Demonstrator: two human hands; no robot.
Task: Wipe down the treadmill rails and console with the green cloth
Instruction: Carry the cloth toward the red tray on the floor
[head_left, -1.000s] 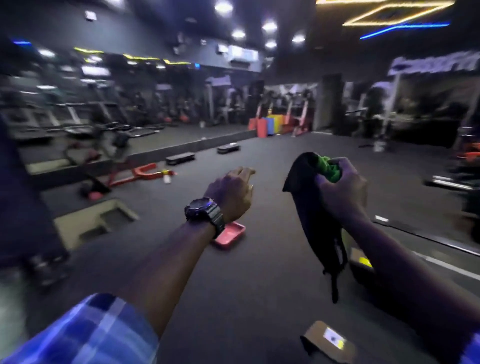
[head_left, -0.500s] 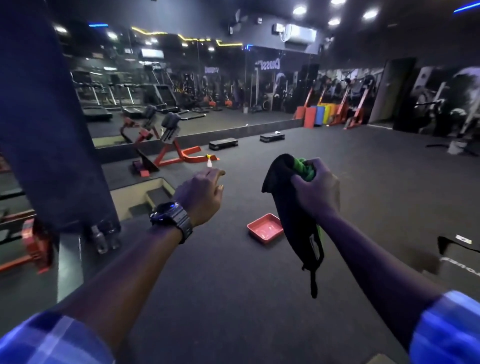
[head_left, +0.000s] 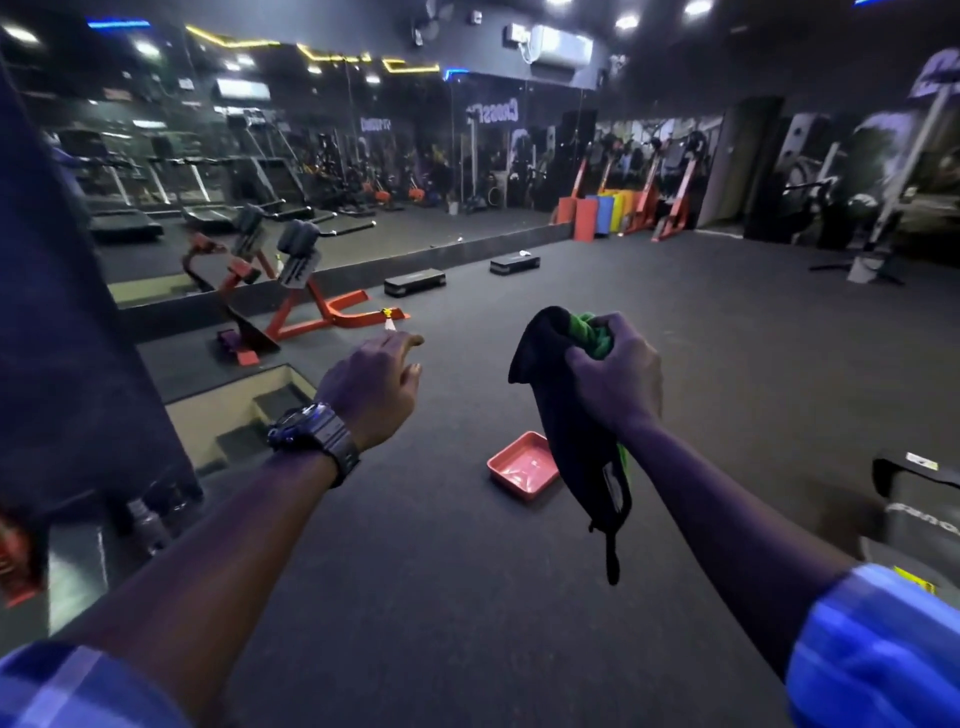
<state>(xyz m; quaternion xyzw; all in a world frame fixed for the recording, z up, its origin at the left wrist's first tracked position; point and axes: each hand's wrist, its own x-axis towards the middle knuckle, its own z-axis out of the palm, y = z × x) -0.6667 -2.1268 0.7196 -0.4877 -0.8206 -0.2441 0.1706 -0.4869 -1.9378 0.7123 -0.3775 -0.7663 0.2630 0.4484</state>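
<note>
My right hand (head_left: 615, 379) is held out in front of me, closed around a bunched cloth (head_left: 569, 421). The cloth looks mostly dark, with bright green showing at the top of my fist and along its hanging edge; it dangles below my hand over the floor. My left hand (head_left: 371, 387), with a dark watch on the wrist, is raised beside it, fingers loosely curled and holding nothing. A dark treadmill part (head_left: 917, 509) shows at the right edge. Several treadmills (head_left: 124, 218) appear in the wall mirror at the far left.
A red tray (head_left: 522, 465) lies on the dark floor below the cloth. A red bench (head_left: 306, 291) and a small spray bottle (head_left: 388, 321) stand ahead left. Two black step platforms (head_left: 415, 280) line the mirror base. A dark pillar (head_left: 57, 312) and a floor recess (head_left: 249, 410) are at left.
The view has swung left and steadied; the pillar, red bench and floor recess came into sight. Both hands keep the same pose, the cloth still in my right hand.
</note>
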